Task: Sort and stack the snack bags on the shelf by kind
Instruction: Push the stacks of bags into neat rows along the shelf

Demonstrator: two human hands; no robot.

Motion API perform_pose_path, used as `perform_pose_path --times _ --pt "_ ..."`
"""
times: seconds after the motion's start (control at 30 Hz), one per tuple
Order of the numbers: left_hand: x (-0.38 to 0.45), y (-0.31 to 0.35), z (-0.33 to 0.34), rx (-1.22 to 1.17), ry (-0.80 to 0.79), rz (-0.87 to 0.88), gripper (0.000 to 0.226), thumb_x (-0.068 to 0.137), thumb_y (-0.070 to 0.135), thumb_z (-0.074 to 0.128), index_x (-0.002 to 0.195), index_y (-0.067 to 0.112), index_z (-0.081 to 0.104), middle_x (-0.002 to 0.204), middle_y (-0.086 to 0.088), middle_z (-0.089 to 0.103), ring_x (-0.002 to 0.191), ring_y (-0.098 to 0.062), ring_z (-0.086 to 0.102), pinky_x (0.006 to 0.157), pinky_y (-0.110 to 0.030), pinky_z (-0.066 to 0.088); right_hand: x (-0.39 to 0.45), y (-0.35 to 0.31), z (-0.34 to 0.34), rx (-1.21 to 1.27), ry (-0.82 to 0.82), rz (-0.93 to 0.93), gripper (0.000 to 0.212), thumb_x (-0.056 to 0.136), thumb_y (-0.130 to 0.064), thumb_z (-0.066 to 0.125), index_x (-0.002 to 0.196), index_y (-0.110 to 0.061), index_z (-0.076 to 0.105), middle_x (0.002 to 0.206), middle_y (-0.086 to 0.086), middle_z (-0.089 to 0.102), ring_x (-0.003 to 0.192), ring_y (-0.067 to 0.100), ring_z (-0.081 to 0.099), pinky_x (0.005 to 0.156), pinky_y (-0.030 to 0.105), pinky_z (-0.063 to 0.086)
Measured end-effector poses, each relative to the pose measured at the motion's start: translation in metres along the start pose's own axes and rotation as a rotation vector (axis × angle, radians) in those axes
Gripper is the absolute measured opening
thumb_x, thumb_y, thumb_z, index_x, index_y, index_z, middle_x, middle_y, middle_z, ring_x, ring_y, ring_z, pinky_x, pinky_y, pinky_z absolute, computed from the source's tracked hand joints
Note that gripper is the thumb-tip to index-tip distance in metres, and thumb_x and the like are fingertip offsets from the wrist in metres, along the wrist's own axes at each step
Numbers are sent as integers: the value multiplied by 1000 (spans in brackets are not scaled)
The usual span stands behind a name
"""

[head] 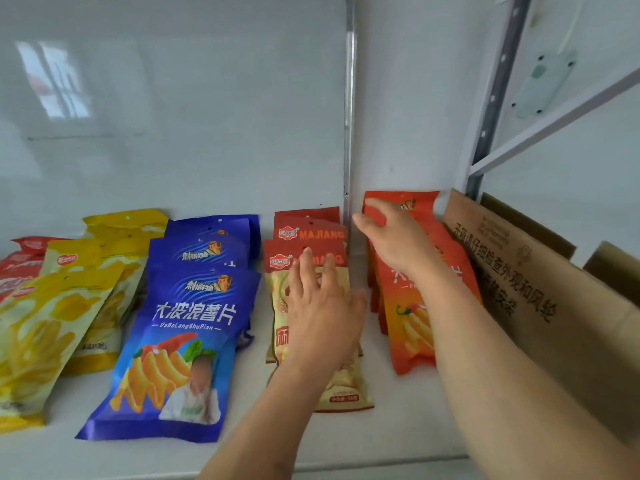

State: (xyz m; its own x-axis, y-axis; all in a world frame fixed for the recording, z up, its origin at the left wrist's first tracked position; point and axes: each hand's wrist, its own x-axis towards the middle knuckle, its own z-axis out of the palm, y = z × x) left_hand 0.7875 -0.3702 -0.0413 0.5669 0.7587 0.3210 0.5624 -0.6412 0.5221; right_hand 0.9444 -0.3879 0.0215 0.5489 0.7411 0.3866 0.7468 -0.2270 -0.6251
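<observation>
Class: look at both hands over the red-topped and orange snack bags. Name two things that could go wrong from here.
1. The left hand, lying flat on the overlapped red-topped MAJIANG bags, could slide them out of line.
2. The right hand reaching over the orange bags could nudge them against the cardboard box.

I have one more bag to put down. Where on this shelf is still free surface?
Bare shelf runs along the front edge, before the blue bags and MAJIANG bags. A narrow strip lies between the MAJIANG bags and the orange bags. The yellow bags crowd the left end; the cardboard box fills the right end.
</observation>
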Motion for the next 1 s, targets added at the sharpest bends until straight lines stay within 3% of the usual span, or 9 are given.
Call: perform_pose_path --times 0.17,0.33,0.4,0.47,0.63,0.8,1.0 --pt "17 39 39 -334 -98 34 76 97 45 53 158 17 16 166 -6 4 154 -23 2 123 -36 11 -20 53 -20 -47 161 165 60 96 -52 51 147 -21 43 152 5 46 140 24 41 116 44 34" --pt "44 54 77 -545 -171 -191 86 86 51 63 153 12 26 155 -12 33 142 -31 36 116 -46 33 -39 98 -26 -34 123 395 76 84 -64 53 146 -22 42 145 8 51 131 31 51 108 52 42" --pt "55 56 82 -637 -193 -310 87 85 51 66 149 5 28 147 -13 46 132 -31 49 109 -41 42 -40 110 -24 32 115 443 79 79 -67 55 145 -24 41 143 6 53 128 30 55 105 51 46" --pt "66 55 85 -722 -200 -408 81 88 47 67 146 3 31 139 -13 55 123 -31 58 102 -39 49 -39 112 -24 98 109 495 79 87 -56 61 151 -20 31 148 7 48 130 31 53 107 49 45" --pt "87 57 89 -848 -209 -507 77 82 52 73 136 8 41 122 -9 66 103 -27 69 90 -43 58 -26 125 -24 234 82 602 91 90 -51 64 157 -11 18 150 13 47 132 34 51 106 41 42" --pt "99 57 93 -815 -235 -509 68 82 52 74 130 10 51 116 -8 70 95 -26 71 84 -41 60 -16 136 -21 365 51 627 77 84 -53 71 143 -13 42 132 11 62 109 30 66 94 40 53" --pt "101 52 95 -854 -274 -530 54 81 49 75 120 12 64 103 -7 74 87 -26 74 85 -44 61 -16 139 -15 488 41 610 65 83 -48 76 132 -12 52 111 7 69 86 21 70 73 33 57"
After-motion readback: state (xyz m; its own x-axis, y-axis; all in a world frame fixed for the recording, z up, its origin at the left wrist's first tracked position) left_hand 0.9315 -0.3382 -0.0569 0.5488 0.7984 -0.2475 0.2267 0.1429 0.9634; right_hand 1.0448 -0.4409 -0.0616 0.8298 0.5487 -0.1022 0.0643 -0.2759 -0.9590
